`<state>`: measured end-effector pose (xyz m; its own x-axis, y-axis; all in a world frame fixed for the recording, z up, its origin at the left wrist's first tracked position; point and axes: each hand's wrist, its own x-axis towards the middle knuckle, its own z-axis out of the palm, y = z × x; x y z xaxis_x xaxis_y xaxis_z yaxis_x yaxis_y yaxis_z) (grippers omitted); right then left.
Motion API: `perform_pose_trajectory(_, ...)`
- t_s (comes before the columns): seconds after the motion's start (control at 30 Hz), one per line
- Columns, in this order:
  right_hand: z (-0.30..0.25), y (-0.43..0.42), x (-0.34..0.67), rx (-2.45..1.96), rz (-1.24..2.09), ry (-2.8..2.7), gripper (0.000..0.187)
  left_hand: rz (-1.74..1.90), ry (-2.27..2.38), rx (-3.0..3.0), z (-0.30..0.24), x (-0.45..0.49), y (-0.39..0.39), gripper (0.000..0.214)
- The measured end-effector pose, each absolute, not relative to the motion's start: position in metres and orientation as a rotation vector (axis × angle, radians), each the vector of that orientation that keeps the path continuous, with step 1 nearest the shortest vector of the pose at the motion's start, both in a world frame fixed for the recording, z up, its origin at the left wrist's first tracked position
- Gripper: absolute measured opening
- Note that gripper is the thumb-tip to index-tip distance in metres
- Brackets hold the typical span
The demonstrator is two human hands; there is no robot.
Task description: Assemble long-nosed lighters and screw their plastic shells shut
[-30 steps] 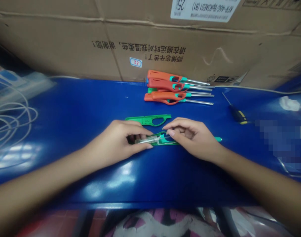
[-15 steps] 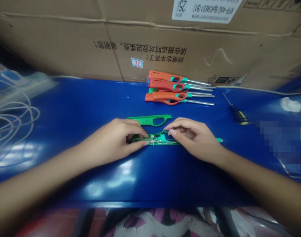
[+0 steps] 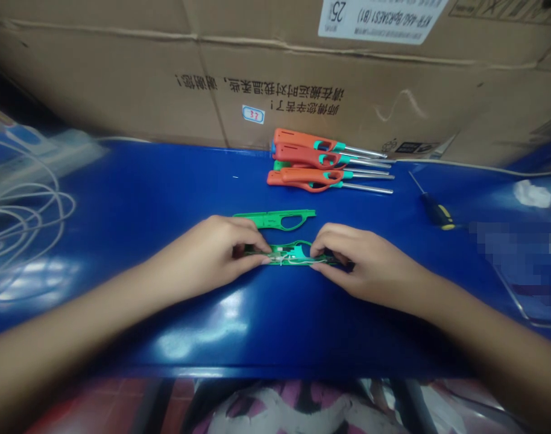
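An opened green lighter [image 3: 298, 252] lies on the blue table between my hands, its inner parts and a thin pale wire showing. My left hand [image 3: 228, 247] is closed on its left end, thumb on the near side and fingers on the far side. With thumb and fingertips, my right hand [image 3: 354, 259] grips the lighter's right part, just past the turquoise trigger piece. The right palm and fingers hide the lighter's far right end. Just behind it lies the loose green half shell [image 3: 275, 219], touched by or very close to my left fingers.
Several orange and red long-necked lighters [image 3: 307, 158] are piled before a large cardboard box [image 3: 135, 90]. A screwdriver [image 3: 436, 211] lies to the right, with crumpled white tissue [image 3: 532, 193] beyond. Coiled white cable [image 3: 53, 199] lies at the left. The table's front edge [image 3: 239, 372] is near my lap.
My right hand has shifted from the trigger opening's far rim to pinch across the lighter, thumb now on the near side. My left hand stays in place.
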<state>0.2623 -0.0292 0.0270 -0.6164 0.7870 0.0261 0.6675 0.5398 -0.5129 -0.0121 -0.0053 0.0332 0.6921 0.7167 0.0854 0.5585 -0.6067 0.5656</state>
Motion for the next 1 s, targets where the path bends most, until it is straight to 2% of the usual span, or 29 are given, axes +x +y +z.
perform_pose_trajectory(0.57, 0.032, -0.033, 0.263, -1.242, 0.560, -2.612, 0.002, 0.439, 0.961, 2.360, 0.031, -0.013, -0.004, 0.008)
perform_pose_trajectory(1.0, 0.022, -0.037, 0.257, -1.141, 0.420, -2.625, 0.011, 0.412, 0.974, 2.348, 0.030, -0.013, -0.003, 0.008)
